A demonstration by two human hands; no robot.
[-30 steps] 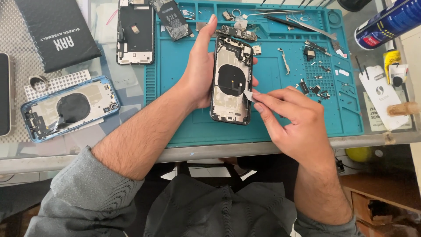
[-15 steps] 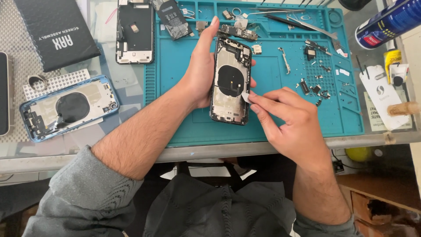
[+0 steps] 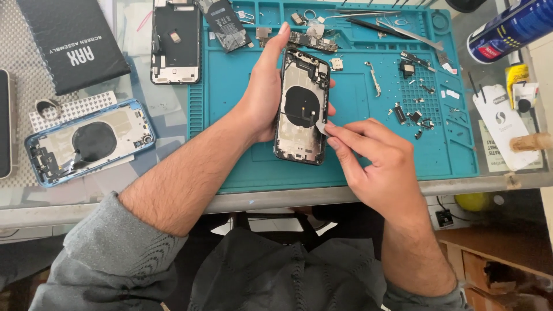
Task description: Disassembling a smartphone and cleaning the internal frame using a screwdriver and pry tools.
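Here, left hand [image 3: 262, 92] gripping gutted black phone frame [image 3: 300, 106], right hand [image 3: 374, 167] pinching thin pale strip [image 3: 320, 126], ribbed teal mat [image 3: 351, 167].

bare mat [image 3: 242, 103] left, small parts [image 3: 412, 112] right

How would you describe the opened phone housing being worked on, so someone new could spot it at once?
Start at the teal work mat. Near its middle, the left hand cradles a black phone housing upright, while the right hand touches its edge with a small pale tab. Unlike the blue-framed housing lying left of the mat, it is dark-rimmed and held.
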